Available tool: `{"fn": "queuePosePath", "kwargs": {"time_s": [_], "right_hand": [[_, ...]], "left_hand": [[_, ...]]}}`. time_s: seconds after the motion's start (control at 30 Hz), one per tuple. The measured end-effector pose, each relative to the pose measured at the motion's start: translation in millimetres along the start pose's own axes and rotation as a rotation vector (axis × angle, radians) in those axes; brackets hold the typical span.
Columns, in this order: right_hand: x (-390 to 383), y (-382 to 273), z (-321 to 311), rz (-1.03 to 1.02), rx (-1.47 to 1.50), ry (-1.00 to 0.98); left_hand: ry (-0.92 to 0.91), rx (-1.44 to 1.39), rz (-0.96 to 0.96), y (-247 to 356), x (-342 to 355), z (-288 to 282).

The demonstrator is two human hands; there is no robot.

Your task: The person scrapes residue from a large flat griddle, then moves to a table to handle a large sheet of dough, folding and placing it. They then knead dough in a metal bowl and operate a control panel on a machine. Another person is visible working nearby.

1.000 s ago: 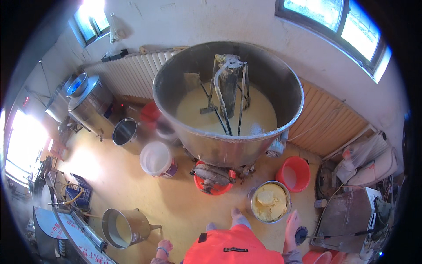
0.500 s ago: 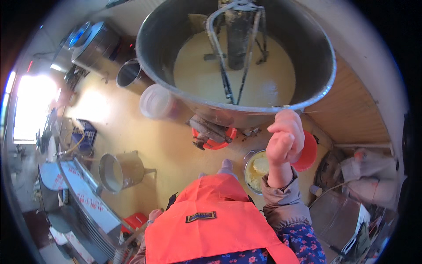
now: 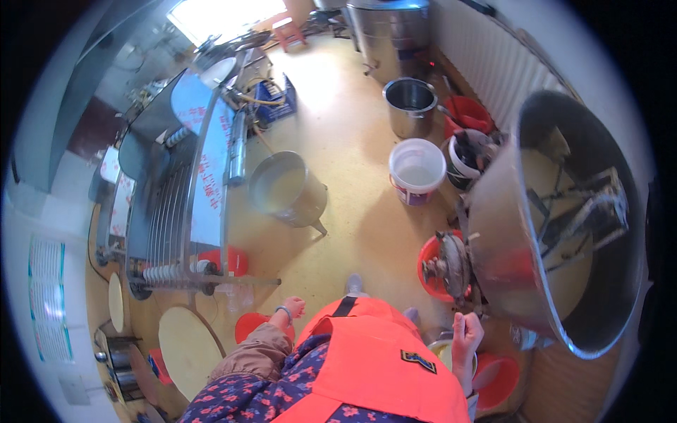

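Note:
My right hand (image 3: 467,337) hangs at the lower right with its fingers curled in and the thumb on top; nothing shows in it. It is close to the big metal mixing vat (image 3: 497,254), but apart from its rim. Inside the vat are a pale liquid and a metal stirring frame (image 3: 589,211). Below that hand, a pot (image 3: 443,347) with yellowish contents and a red basin (image 3: 502,377) are partly covered. At my left side my left hand (image 3: 295,307), a band on its wrist, is loosely curled with nothing seen in it, near a red basin (image 3: 252,327).
A metal pot on legs (image 3: 310,201) with pale liquid stands on the floor ahead. Right of it are a white bucket (image 3: 416,166), a steel bucket (image 3: 411,106) and a red tub (image 3: 469,113). On the left stands a metal rack machine (image 3: 187,204), with round boards (image 3: 187,352) nearer.
The view has swung left, so the vat now sits at the right. My right hand has come down from the vat's rim, and my left arm shows more fully.

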State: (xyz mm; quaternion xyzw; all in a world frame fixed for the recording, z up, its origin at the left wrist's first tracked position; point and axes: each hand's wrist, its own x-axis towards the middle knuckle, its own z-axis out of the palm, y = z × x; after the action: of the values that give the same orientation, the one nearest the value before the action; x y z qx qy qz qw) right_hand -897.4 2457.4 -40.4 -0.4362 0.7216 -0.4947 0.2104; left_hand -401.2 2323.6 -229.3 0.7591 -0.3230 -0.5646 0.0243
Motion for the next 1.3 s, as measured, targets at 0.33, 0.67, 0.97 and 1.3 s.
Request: {"fn": "queuePosePath", "kwargs": {"time_s": [0.33, 0.67, 0.97, 1.3], "right_hand": [[50, 5, 152, 0.120, -0.308, -0.145], [84, 22, 199, 0.372, -0.472, -0.140], [111, 54, 229, 0.716, -0.454, -0.197], [247, 125, 295, 0.905, -0.372, -0.234]], "left_hand": [[-0.158, -0.494, -0.102, -46, 127, -73], [-0.091, -0.641, -0.208, -87, 200, -118], [-0.175, -0.576, -0.081, -47, 265, -127], [-0.062, -0.246, 0.084, 235, 259, -159]]}}
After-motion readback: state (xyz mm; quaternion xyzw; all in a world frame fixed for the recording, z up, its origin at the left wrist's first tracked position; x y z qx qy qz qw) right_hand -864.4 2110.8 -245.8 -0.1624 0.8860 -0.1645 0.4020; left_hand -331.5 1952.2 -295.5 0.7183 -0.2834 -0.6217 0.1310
